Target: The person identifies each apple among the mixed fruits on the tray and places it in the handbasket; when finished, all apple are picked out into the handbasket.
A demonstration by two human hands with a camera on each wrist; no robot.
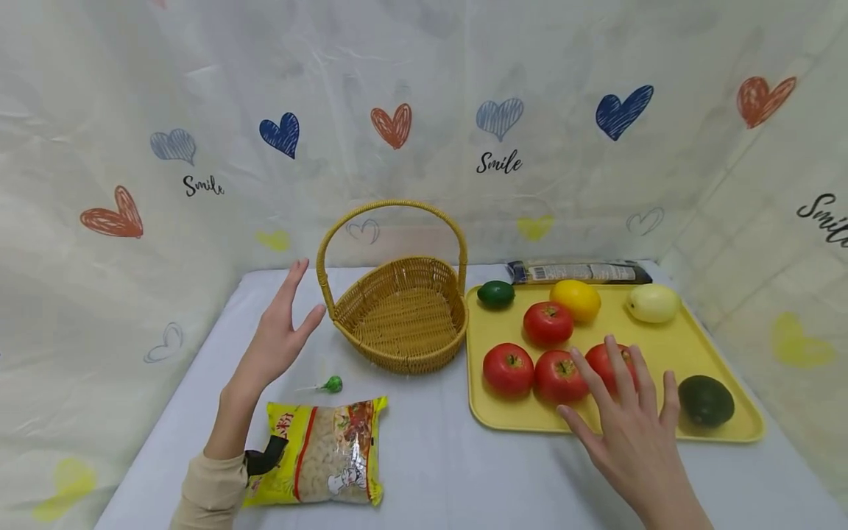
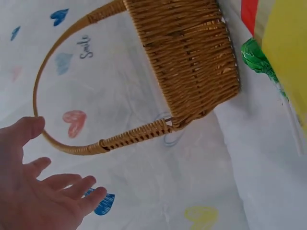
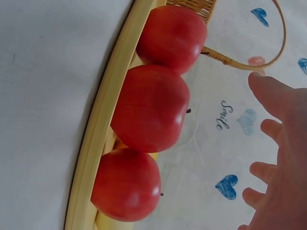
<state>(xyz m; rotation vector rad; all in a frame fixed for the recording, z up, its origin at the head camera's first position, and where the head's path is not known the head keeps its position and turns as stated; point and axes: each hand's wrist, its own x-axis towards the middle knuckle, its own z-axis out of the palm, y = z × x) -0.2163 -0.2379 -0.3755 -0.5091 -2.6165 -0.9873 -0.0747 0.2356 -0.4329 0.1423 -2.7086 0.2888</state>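
Observation:
My left hand (image 1: 274, 338) is raised at the left of a wicker basket (image 1: 404, 361), its fingers extended and nothing in them. The basket's tall arched handle (image 1: 395, 203) stands upright. Over the front of a yellow tray (image 1: 503, 419), my right hand (image 1: 632, 434) hovers with fingers spread, partly covering a red apple (image 1: 606, 366). Two more apples, a left one (image 1: 507, 370) and a middle one (image 3: 151, 108), sit along the tray's front; another apple (image 1: 548, 324) lies behind them. Below the left hand are a green-wrapped lollipop (image 1: 333, 384) and a yellow food bag (image 1: 334, 453).
Farther back on the tray lie a lemon (image 1: 576, 300), a small green fruit (image 1: 495, 294) and a pale yellow-green fruit (image 1: 654, 303). A dark green avocado-like fruit (image 1: 706, 401) is at its right. Behind the tray lies a long dark package (image 1: 579, 272). Heart-printed sheeting (image 1: 424, 66) surrounds the table.

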